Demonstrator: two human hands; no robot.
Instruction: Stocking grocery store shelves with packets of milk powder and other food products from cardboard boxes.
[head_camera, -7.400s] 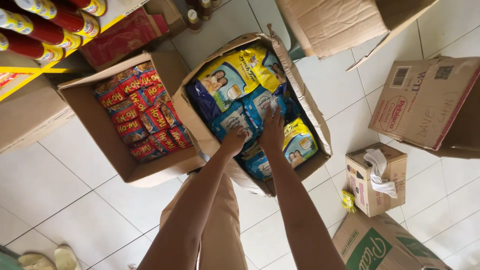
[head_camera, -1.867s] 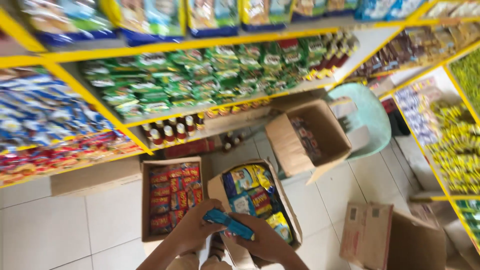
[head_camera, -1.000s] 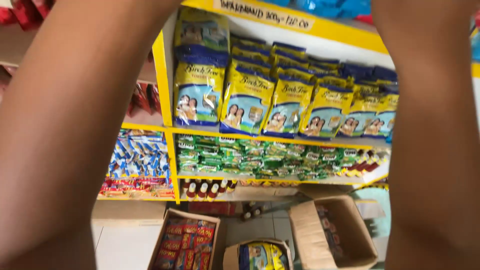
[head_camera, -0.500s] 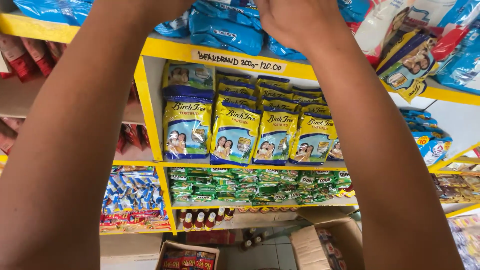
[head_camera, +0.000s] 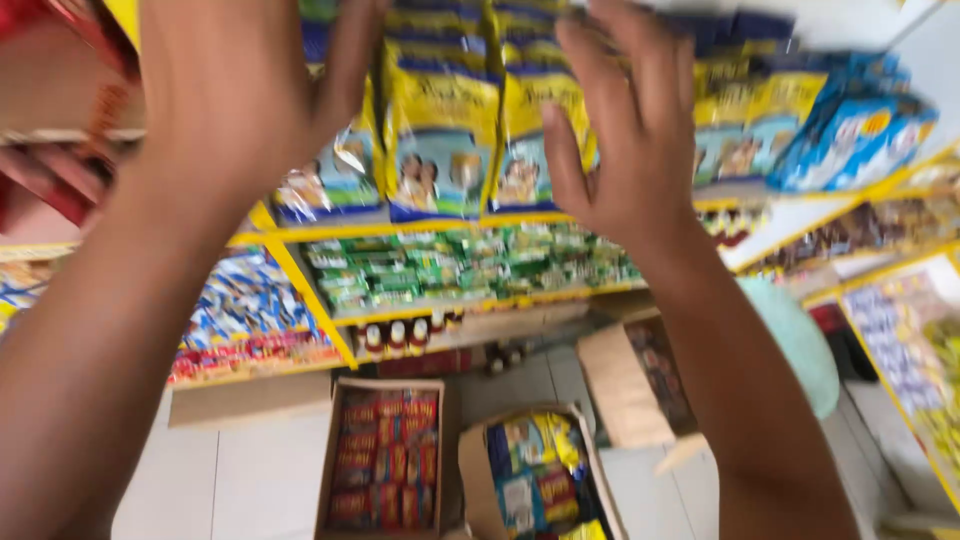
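A: Head view, quick rundown pls. Where are the hands vs the packets?

B: Both are up high in front of the shelf. Left hand (head_camera: 240, 100) sits upper left w/ its back to the camera, right hand (head_camera: 625, 140) upper right. The row of yellow-and-blue packets (head_camera: 440, 130) stands between them and just behind, on the yellow shelf (head_camera: 400, 228).

A: Long axis of the packets?

B: Upright, top to bottom, faces toward the camera. They stand side by side, so the row runs left-right across the gap between the hands.

A: Which hand's closer?

B: Hard to call, frame's blurry. The right one's fingers (head_camera: 600, 60) overlap the top of a packet near the middle of the row. The left one's thumb side comes down beside the packet at the left end. Roughly even, I'd say.

A: Holding anything?

B: Right: fingers spread wide, palm toward the shelf, nothing gripped that I can see. Left: only the back shows and the fingertips run out of the frame, so can't tell if it grips sth.

A: Anything else around?

B: Blue packets (head_camera: 850, 135) further right on the same level, green packets (head_camera: 460, 265) one shelf down, small bottles (head_camera: 400, 335) under those. On the floor below: a box of red packets (head_camera: 385, 465) and, just beside it, a box of mixed blue and yellow ones (head_camera: 535, 480), both open, well below the hands
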